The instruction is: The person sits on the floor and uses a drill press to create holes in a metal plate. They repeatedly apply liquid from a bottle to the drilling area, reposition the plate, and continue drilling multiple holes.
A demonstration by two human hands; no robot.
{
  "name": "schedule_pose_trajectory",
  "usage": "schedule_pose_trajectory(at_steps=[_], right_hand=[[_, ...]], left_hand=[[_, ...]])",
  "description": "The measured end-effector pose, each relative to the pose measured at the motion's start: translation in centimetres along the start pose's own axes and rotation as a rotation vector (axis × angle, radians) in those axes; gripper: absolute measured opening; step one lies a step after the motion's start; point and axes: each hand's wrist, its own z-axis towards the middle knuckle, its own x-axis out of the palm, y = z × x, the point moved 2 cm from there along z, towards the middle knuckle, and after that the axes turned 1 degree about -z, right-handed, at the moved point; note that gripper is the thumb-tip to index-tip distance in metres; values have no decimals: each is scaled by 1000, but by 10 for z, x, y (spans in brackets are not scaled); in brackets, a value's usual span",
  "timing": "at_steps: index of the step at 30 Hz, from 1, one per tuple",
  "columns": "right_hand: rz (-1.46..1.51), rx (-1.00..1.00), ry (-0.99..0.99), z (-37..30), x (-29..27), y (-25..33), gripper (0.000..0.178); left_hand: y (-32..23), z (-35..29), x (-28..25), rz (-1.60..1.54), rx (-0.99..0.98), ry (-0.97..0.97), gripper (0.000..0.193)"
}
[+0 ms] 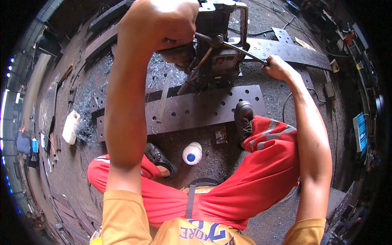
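Left hand [161,20], 11 o'clock: fist seemingly clamped on a spoke; fingertips hidden. Spoked handle [217,41], just past 12, on dark machine [222,67]. Right hand [279,68], 2 o'clock: fingers clamped round opposite spoke. Probable step: cranking. Next calls for even, two-handed force.

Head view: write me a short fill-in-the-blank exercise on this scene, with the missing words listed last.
1. The left hand reaches the picture's ____ edge.
2. The right hand grasps a metal rod at its ____, not its middle.
3. The white bottle between the shoes has a ____ cap.
4. The person wears ____ trousers with grey bands on the right leg.

Missing words: top; end; blue; red.
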Motion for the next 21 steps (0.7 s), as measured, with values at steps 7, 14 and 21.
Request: schedule_pose_trajectory(at_steps=[7, 14, 21], right_hand=[[19, 2, -10, -2, -2, 5, 31], [12, -49, -23, -3, -2, 1, 31], [-20, -35, -22, 1, 1, -3, 33]], left_hand=[[-3, -2, -1, 38, -35, -11, 23], [-9, 2, -5, 20, -96, 85, 22], [-5, -3, -4, 38, -18, 14, 24]])
